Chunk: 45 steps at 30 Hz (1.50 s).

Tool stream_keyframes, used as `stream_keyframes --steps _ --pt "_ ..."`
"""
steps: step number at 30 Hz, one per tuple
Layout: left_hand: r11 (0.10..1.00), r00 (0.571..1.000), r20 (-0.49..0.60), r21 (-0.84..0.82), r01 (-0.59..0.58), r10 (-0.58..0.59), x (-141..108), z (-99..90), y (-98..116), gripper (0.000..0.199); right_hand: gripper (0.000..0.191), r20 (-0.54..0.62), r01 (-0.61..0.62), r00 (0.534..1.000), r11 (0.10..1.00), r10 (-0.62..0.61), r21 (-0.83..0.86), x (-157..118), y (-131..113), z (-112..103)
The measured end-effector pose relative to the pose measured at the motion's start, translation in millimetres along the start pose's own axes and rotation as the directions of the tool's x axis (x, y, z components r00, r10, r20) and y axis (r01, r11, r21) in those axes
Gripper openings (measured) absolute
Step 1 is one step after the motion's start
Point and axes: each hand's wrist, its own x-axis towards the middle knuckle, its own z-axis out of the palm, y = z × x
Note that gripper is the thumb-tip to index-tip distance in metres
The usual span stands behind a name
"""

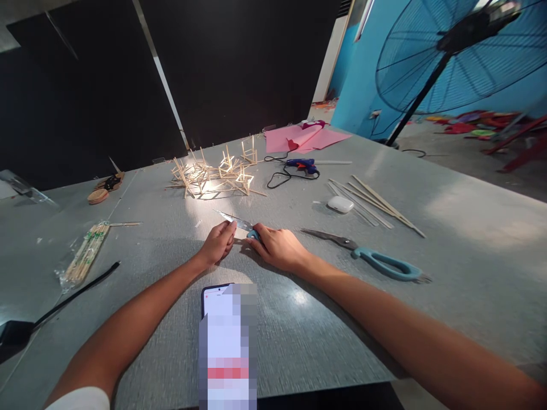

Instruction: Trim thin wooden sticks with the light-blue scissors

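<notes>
At the middle of the grey table, my right hand (277, 245) is closed around the light-blue handle of a pair of scissors (244, 224), whose blades point left toward my left hand. The fingers of my left hand (219, 242) pinch a small, pale, pointed piece (225, 216) right beside the blades; its material is unclear. A larger pair of blue-handled scissors (384, 263) lies to the right of my right wrist. Beyond both hands stands a cluster of thin wooden stick frames (209, 173). A phone (220, 324), partly blurred out, lies between my forearms.
A blue glue gun (302, 165) with a black cord lies behind a white case (340, 204) and loose sticks (384, 205). Pink paper (303, 138) covers the far corner. Bagged sticks (89, 250) and a black cable (77, 290) are at left. A fan (453, 51) stands beyond the table.
</notes>
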Motion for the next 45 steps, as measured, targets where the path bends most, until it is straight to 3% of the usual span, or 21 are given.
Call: stream_keyframes --steps 18,24,32,38,42,45 --pt "0.999 0.999 -0.028 0.010 -0.045 0.045 -1 2.6 3 0.052 0.045 -0.037 -0.098 0.995 0.991 0.095 -0.087 -3 -13 4" --pt "1.000 0.997 -0.067 0.001 -0.023 0.023 -2 1.8 4 0.059 0.047 -0.138 -0.258 0.957 0.966 0.257 0.008 2 -4 3" --pt "0.999 0.999 -0.016 -0.040 0.031 -0.032 -1 -0.8 5 0.051 0.041 -0.091 -0.103 0.990 0.994 0.106 0.035 0 -4 4" --pt "0.995 0.999 0.024 -0.088 0.047 -0.045 -4 -4.9 7 0.026 0.039 -0.086 -0.039 0.995 0.996 0.046 0.076 -1 -2 2" --pt "0.999 0.998 0.056 -0.040 -0.018 0.020 -4 -2.7 7 0.041 0.038 -0.138 0.043 0.990 0.991 -0.025 0.128 -4 -1 2" --pt "1.000 1.000 0.025 -0.020 0.010 -0.009 -2 0.4 4 0.055 0.038 -0.224 0.153 0.967 0.980 -0.122 0.130 -6 -1 6"
